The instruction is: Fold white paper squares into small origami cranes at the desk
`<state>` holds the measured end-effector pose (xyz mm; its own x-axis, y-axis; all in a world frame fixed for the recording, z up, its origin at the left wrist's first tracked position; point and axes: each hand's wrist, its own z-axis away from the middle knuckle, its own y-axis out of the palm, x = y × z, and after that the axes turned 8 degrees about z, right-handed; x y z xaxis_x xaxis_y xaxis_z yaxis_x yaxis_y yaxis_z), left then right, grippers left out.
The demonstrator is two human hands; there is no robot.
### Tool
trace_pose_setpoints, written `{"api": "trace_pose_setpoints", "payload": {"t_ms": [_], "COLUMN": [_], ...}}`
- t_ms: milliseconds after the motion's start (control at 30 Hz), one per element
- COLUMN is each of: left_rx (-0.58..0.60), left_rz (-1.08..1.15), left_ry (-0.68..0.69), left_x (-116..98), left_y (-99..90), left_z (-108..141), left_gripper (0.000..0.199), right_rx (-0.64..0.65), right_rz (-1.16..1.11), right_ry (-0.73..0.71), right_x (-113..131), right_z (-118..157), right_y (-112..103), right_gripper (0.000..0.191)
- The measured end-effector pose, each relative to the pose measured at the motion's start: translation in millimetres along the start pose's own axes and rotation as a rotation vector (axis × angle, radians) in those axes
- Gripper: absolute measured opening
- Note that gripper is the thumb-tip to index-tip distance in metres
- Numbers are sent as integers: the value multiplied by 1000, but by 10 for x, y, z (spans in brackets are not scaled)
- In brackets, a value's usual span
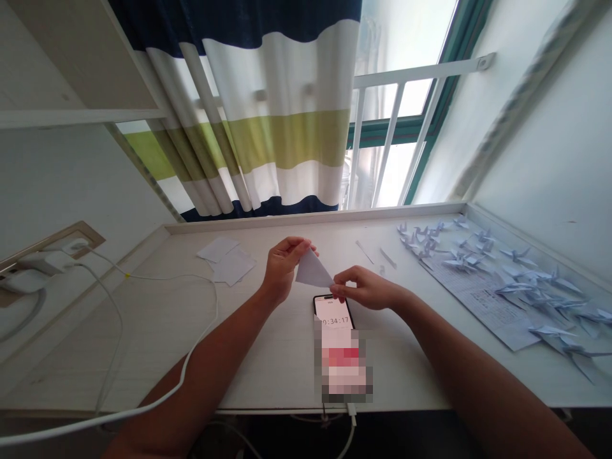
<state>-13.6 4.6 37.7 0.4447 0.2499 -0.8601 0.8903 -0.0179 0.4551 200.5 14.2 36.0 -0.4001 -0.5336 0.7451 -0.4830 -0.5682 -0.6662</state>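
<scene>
A piece of white paper (pixel 313 270), folded into a triangle, is held up between my two hands above the desk. My left hand (pixel 285 264) pinches its upper corner between thumb and fingers. At the lower right corner, my right hand (pixel 366 287) grips the paper with thumb and fingertips. Just below the paper lies a phone (pixel 333 319) with a timer on its screen; its lower part is blurred out. Several loose paper squares (pixel 234 264) rest on the desk left of my left hand.
Many folded paper cranes (pixel 466 258) cover the right side of the desk, some on a printed sheet (pixel 482 303). Thin paper strips (pixel 388 257) lie near the back. A white cable (pixel 215 312) crosses over my left forearm from the wall socket (pixel 48 261) side. Behind hangs a striped curtain (pixel 287 83).
</scene>
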Motion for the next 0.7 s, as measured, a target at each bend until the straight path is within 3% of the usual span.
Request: {"api": "trace_pose_setpoints", "payload": {"t_ms": [167,267,533,633,700], "left_rx": [-105,-134,-72,-62,8], "left_rz": [5,-34,-66,-86,-129], "left_ry": [-23,-43,-66,-124,-205], "left_x": [13,86,258,273,279], "left_y": [-19,15,150,128,101], "left_z": [-16,38,195,177,163], "left_gripper": [28,30,30,33,37], "right_rx": [-225,-290,-338,-383,-448], "right_rz": [-72,-197,-366,-347,-334], "right_ry": [6,-11,48,61,68], "right_x": [-65,-97,-110,-117,-123], "right_z": [-20,-50,-107,-110,-108], "right_y": [-14,23,180,180,155], "right_gripper": [33,32,41,40,40]}}
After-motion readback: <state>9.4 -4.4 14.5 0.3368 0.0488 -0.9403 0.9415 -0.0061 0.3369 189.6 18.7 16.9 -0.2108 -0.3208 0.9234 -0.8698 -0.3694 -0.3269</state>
